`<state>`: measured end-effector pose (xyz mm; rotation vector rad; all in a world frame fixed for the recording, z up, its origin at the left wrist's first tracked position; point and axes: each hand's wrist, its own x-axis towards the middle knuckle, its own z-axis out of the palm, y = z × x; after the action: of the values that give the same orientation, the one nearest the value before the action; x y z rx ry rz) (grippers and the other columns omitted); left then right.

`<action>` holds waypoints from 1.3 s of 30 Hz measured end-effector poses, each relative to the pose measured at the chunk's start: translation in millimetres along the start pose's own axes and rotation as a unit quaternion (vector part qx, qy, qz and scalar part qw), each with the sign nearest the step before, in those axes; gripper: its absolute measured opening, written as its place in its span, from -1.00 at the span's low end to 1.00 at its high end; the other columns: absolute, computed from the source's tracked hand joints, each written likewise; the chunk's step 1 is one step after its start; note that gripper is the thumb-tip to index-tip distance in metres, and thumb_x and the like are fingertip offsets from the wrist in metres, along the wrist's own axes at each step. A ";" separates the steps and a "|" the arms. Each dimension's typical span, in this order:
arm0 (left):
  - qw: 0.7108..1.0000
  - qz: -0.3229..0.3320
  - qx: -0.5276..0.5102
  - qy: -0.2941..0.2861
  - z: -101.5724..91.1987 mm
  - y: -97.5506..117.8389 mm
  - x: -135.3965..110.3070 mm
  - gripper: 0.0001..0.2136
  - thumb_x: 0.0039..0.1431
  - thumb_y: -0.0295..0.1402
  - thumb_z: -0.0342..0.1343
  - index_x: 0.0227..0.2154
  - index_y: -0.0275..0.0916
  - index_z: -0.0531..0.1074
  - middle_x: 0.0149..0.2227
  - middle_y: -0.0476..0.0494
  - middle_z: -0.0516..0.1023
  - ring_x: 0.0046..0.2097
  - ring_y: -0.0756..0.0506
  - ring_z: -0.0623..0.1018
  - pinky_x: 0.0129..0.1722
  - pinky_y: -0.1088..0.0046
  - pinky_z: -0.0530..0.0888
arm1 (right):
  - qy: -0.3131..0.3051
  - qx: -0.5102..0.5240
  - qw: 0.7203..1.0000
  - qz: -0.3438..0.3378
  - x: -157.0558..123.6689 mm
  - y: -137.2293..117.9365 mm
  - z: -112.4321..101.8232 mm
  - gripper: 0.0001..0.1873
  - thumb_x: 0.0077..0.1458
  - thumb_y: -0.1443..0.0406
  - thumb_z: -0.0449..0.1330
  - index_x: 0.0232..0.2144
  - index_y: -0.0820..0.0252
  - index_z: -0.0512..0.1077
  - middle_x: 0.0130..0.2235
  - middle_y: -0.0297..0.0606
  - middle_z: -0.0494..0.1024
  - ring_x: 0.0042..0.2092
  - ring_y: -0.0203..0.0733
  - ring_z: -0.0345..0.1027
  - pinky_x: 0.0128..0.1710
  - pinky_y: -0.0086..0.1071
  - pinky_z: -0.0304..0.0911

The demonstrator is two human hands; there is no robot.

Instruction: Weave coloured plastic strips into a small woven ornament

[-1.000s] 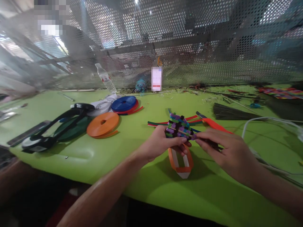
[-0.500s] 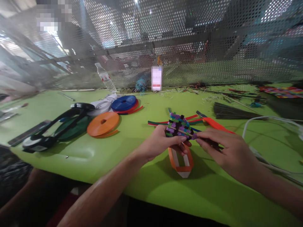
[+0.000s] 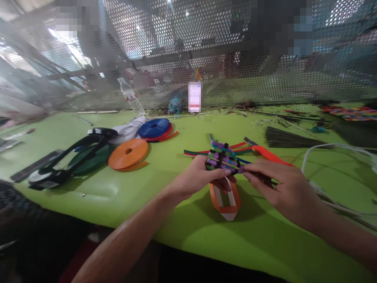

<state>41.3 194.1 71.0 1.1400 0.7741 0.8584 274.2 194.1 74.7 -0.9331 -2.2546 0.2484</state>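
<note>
We find the checkered woven piece (image 3: 221, 151), in purple, green, blue and black strips, raised above the desk (image 3: 167, 169) between both hands. The left hand (image 3: 200, 177) has its grip clamped on the woven piece, thumb across the near face and fingers beneath. The right hand (image 3: 282, 184) has its grip pinched together on a purple strip end (image 3: 241, 169) at the piece's right corner. A dark slender item (image 3: 266, 179) shows at its fingers; we cannot tell what it is.

Just below the left fingers we note an orange-and-white strip frame (image 3: 226, 210). Behind the woven piece lie loose colored strips (image 3: 198, 152), with a red-orange handle (image 3: 272, 155) near the right hand. Well to the left we record an orange coil (image 3: 125, 151), a blue coil (image 3: 153, 129) resting on a red coil (image 3: 161, 138), and a green coil (image 3: 88, 162) partly covered by a black-framed device (image 3: 50, 180). A tilted clear plastic bottle (image 3: 131, 97) stands behind the coils.
</note>
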 end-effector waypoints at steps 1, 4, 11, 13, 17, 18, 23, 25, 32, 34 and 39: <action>1.000 -0.001 0.003 0.000 -0.2 0.1 -0.2 -0.78 0.15 -0.29 0.35 -0.37 -0.40 0.57 -0.39 -0.18 0.64 -0.44 -0.02 0.63 -0.38 0.48 0.60 | 0.004 -0.001 1.000 0.001 -0.2 0.8 0.3 -0.83 0.32 0.28 0.16 -0.15 0.12 0.57 -0.23 -0.27 0.68 -0.28 -0.16 0.55 -0.31 -0.31 0.42; 1.000 -0.002 0.011 0.005 0.6 0.1 -1.7 -0.76 0.13 -0.26 0.35 -0.37 -0.39 0.54 -0.41 -0.18 0.63 -0.45 -0.03 0.62 -0.39 0.45 0.60 | 0.015 -0.005 1.000 0.000 -0.7 3.5 1.1 -0.83 0.31 0.28 0.18 -0.15 0.11 0.58 -0.22 -0.28 0.69 -0.27 -0.15 0.57 -0.28 -0.29 0.43; 0.997 0.015 0.067 0.022 -5.8 1.7 -0.6 -0.73 0.17 -0.24 0.29 -0.22 -0.32 0.42 -0.31 -0.18 0.62 -0.41 -0.07 0.62 -0.38 0.37 0.60 | 0.031 -0.015 0.999 -0.011 0.2 3.0 1.5 -0.85 0.32 0.28 0.18 -0.18 0.12 0.57 -0.24 -0.27 0.70 -0.27 -0.16 0.59 -0.28 -0.30 0.44; 0.984 0.049 0.149 0.079 -9.7 2.8 -3.8 -0.73 0.21 -0.21 0.25 -0.17 -0.28 0.40 -0.26 -0.16 0.58 -0.39 -0.05 0.59 -0.40 0.40 0.55 | 0.043 -0.016 0.999 -0.002 1.7 4.6 0.7 -0.83 0.31 0.27 0.17 -0.20 0.14 0.58 -0.24 -0.25 0.71 -0.28 -0.15 0.59 -0.28 -0.29 0.45; 0.855 0.139 0.418 0.273 6.7 -2.0 -25.3 -0.82 0.34 -0.21 0.11 -0.28 -0.21 0.38 -0.38 -0.06 0.44 -0.42 -0.03 0.40 -0.44 0.43 0.35 | 0.064 -0.014 0.995 0.077 5.0 19.7 -2.3 -0.79 0.25 0.21 0.18 -0.28 0.15 0.60 -0.30 -0.22 0.71 -0.36 -0.12 0.58 -0.40 -0.30 0.41; 0.843 0.136 0.443 0.274 17.9 -5.6 -31.4 -0.83 0.32 -0.24 0.13 -0.35 -0.21 0.38 -0.41 -0.07 0.43 -0.41 -0.04 0.38 -0.42 0.41 0.33 | 0.068 -0.012 0.992 0.101 5.9 25.2 -3.1 -0.79 0.22 0.19 0.19 -0.30 0.15 0.60 -0.31 -0.22 0.71 -0.39 -0.11 0.57 -0.43 -0.30 0.39; 0.758 -0.014 0.642 0.112 81.9 -26.6 -39.6 -0.61 0.23 -0.03 0.28 -0.18 -0.31 0.54 -0.22 -0.36 0.59 -0.21 -0.33 0.58 -0.40 0.31 0.44 | 0.075 -0.005 0.982 0.175 9.6 44.9 -4.2 -0.75 0.14 0.12 0.22 -0.32 0.14 0.61 -0.35 -0.21 0.70 -0.43 -0.10 0.53 -0.47 -0.30 0.32; 0.735 -0.065 0.667 0.107 94.2 -31.3 -33.8 -0.64 0.28 -0.11 0.26 -0.10 -0.34 0.55 -0.15 -0.41 0.60 -0.15 -0.38 0.62 -0.36 0.26 0.51 | 0.072 0.001 0.980 0.186 10.4 45.8 -4.3 -0.73 0.14 0.12 0.21 -0.31 0.15 0.61 -0.36 -0.20 0.70 -0.43 -0.10 0.52 -0.47 -0.30 0.31; 0.706 -0.064 0.688 0.156 91.2 -38.9 -27.0 -0.83 0.32 -0.56 0.10 -0.16 -0.30 0.58 -0.22 -0.26 0.65 -0.29 -0.23 0.65 -0.47 0.38 0.42 | 0.073 -0.008 0.980 0.183 8.2 47.4 -0.9 -0.73 0.15 0.15 0.19 -0.29 0.15 0.62 -0.39 -0.22 0.69 -0.44 -0.11 0.53 -0.45 -0.32 0.34; 0.743 -0.015 0.649 0.163 87.4 -36.4 -35.6 -0.88 0.29 -0.55 0.13 -0.25 -0.33 0.58 -0.28 -0.25 0.64 -0.37 -0.18 0.60 -0.50 0.40 0.34 | 0.053 -0.025 0.982 0.179 6.7 51.1 2.7 -0.75 0.16 0.19 0.17 -0.27 0.16 0.62 -0.38 -0.22 0.69 -0.41 -0.11 0.54 -0.44 -0.33 0.35; 0.912 0.176 0.284 0.237 65.9 -20.4 -77.1 -0.88 0.33 -0.40 0.21 -0.36 -0.24 0.54 -0.44 -0.03 0.47 -0.44 0.03 0.41 -0.46 0.54 0.30 | 0.007 -0.057 0.985 0.164 5.9 55.3 9.6 -0.76 0.11 0.29 0.19 -0.20 0.18 0.61 -0.32 -0.16 0.67 -0.37 -0.07 0.53 -0.38 -0.25 0.40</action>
<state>66.0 93.6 73.8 1.6451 1.2987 1.2884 295.6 238.9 48.0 -1.3629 -2.1105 0.2586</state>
